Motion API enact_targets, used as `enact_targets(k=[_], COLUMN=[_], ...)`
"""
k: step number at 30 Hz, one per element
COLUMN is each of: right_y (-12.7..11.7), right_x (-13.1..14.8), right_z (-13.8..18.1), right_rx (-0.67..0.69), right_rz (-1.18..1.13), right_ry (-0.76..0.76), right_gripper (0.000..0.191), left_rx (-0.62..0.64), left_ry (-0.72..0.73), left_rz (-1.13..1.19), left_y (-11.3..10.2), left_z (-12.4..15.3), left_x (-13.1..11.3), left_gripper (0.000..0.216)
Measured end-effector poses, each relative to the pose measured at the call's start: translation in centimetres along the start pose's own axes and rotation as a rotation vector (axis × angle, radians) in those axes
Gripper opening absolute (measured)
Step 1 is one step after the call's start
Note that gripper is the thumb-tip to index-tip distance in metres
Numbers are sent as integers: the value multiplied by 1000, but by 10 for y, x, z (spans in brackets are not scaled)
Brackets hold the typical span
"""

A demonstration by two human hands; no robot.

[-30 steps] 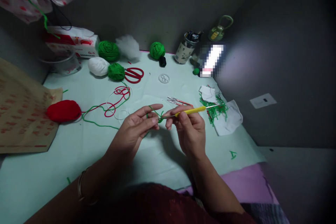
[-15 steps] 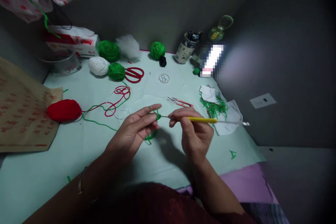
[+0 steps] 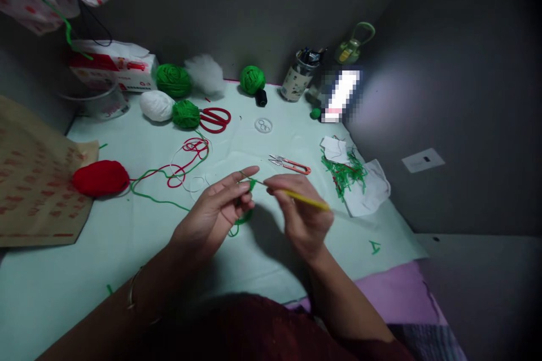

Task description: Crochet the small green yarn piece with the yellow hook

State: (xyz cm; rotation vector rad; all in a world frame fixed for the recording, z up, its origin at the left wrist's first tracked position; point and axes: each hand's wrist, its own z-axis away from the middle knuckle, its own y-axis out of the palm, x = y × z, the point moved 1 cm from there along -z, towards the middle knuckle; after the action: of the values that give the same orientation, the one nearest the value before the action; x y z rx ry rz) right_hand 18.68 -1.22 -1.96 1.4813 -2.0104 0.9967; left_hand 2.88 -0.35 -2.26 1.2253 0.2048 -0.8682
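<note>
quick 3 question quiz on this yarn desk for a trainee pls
1. True or false: the right hand holds the yellow crochet hook.
2. Which thing lies right beside the red scissors? A) the red yarn ball B) a green yarn ball C) the jar of pens
3. What colour is the yarn piece that the left hand pinches?

Key: 1 true; 2 B; 3 green.

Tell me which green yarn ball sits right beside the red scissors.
The front green ball, between the white ball and the red scissors; the other two green balls lie farther back.
</note>
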Motion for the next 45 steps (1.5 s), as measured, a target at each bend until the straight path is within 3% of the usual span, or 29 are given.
enact_targets(k=[3, 7, 12, 15, 19, 21, 23, 27, 30, 34, 38, 40, 43, 45], right_y=[-1, 3, 1, -2, 1, 2, 1, -1, 3, 6, 3, -1, -4, -2], right_x=[-3, -4, -6, -3, 5, 7, 8, 2, -2, 2, 5, 4, 1, -1], right_z=[-7, -9, -8, -5, 3, 5, 4, -5, -7, -1, 5, 3, -5, -8], right_rx=[-70, 36, 14, 19, 113, 164, 124, -44, 15, 60, 96, 49, -72, -54], right_rz=[-285, -323, -475, -332, 151, 311, 265, -175, -283, -51, 266, 200, -90, -239], right_ry=[203, 234, 334, 235, -148, -233, -181, 98, 194, 24, -168, -124, 91, 193], right_gripper=[20, 16, 18, 21, 28, 32, 31, 22, 18, 30, 41, 36, 22, 18], left_rx=[-31, 10, 26, -4, -14, 18, 30, -1, 11, 4, 15, 17, -28, -46], left_ry=[54, 73, 48, 75, 123, 59, -18, -32, 19, 83, 6, -26, 23, 67], left_rz=[-62, -174, -199, -234, -235, -168, -105, -95, -177, -206, -93, -39, -32, -87], left_y=[0, 2, 1, -1, -2, -2, -3, -3, 0, 4, 3, 2, 1, 2], left_z=[0, 2, 4, 4, 3, 2, 2, 3, 4, 4, 3, 1, 1, 1], left_x=[-3, -3, -5, -7, -4, -2, -1, -3, -3, 1, 2, 0, -4, -4], left_gripper=[28, 35, 33, 32, 38, 39, 37, 32, 34, 37, 35, 31, 27, 27])
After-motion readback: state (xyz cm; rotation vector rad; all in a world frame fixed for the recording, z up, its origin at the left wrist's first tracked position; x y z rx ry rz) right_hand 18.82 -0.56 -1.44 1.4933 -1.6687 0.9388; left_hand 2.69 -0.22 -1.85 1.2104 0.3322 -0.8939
